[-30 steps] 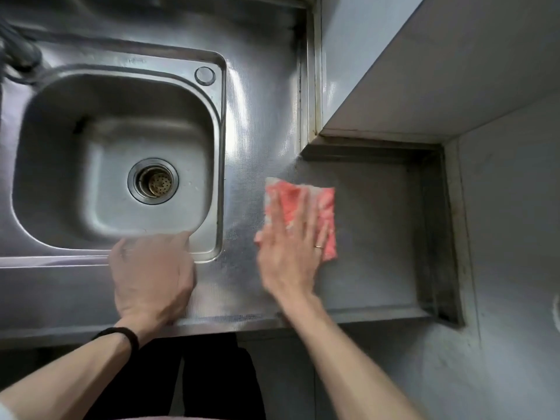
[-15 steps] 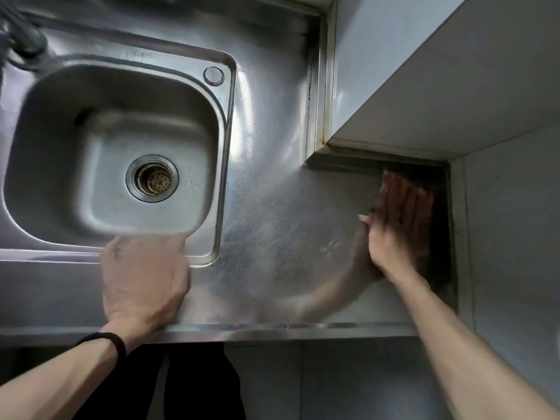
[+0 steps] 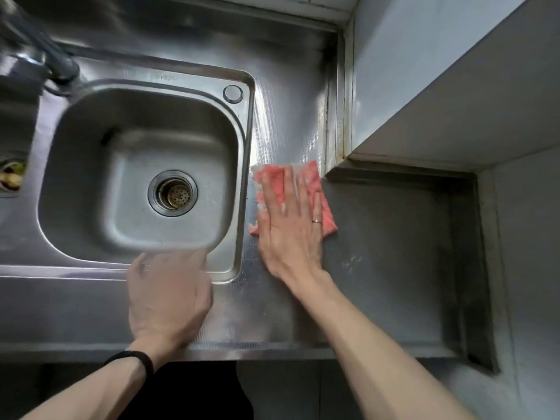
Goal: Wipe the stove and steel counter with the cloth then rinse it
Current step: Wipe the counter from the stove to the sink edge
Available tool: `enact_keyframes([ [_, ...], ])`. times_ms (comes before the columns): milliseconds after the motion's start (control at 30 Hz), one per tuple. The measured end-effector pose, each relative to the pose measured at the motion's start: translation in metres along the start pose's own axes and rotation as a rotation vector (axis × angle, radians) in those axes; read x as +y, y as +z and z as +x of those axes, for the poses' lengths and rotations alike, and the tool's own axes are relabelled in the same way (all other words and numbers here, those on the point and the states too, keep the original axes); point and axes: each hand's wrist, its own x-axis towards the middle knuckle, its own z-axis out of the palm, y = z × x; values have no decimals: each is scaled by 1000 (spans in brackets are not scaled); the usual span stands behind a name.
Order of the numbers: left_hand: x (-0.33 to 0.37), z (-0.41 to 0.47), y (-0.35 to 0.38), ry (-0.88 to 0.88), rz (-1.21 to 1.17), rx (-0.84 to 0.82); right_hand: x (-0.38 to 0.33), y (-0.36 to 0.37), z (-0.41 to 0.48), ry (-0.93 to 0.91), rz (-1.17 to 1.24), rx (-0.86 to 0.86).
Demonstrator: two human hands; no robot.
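Right hand (image 3: 291,234) is flat on the cloth (image 3: 306,189), palm down. The fingers (image 3: 289,192) are straight and a little spread, pressing rather than gripping, with nothing pinched or curled round. The pink-red cloth lies on the steel tabletop (image 3: 388,253), just right of the sink (image 3: 242,116) and touching or nearly touching its right rim. Its far right corner sits close to the foot of the grey wall block (image 3: 424,86) that juts out over the surface.

Cloth shows past the fingertips at the far edge, between the spread fingers, and in a strip to the right of the hand, down to a corner beside the knuckles. A small scrap peeks out on the left by the thumb side. The heel of the hand is off the cloth, on bare steel. 1 thin ring (image 3: 316,221) sits on a finger of this hand.

Left hand (image 3: 166,295) lies palm down on the front strip of the tabletop, holding nothing, with its fingers reaching the sink's near rim. They are blurred, so how far they bend over that edge I cannot tell. A black band (image 3: 133,359) circles that wrist.

The basin has 1 round drain (image 3: 172,193) in the middle. A dark tap (image 3: 57,65) stands at its far left corner. At the left edge, part of a 2nd basin (image 3: 12,174) shows some scraps in it.
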Motion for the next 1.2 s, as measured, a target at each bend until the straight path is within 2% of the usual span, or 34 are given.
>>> enact_keyframes([
  [100, 2, 0, 1, 0, -10, 32, 6, -14, 53, -67, -32, -23],
  [200, 0, -1, 2, 4, -17, 45, 2, -16, 68, 0, -34, 4],
  [267, -1, -1, 3, 10, -18, 47, -6, -8, 41, 46, 7, 29],
  [367, -2, -2, 4, 9, -17, 52, -18, 8, -46, 32, 37, 31],
  [467, -1, -2, 4, 6, -16, 59, 2, 22, -120, 4, 11, 13],
  [733, 1, -1, 4, 2, -26, 64, 165, -39, -115, 543, -123, 52],
  [800, 0, -1, 4, 2, -30, 51, 168, -41, -104, 651, -117, 108],
  [867, 0, -1, 3, 6, -39, 45, 140, -34, -99, 773, -60, 179],
  [933, -1, 0, 2, 8, -58, 43, 95, -19, -107, 734, -30, 191],
  [1100, -1, 1, -3, 13, -89, 1, -30, 36, -158, 303, -41, 44],
  [1200, -2, 0, -5, 24, -90, -34, -47, 45, -164, 256, -50, 12],
])
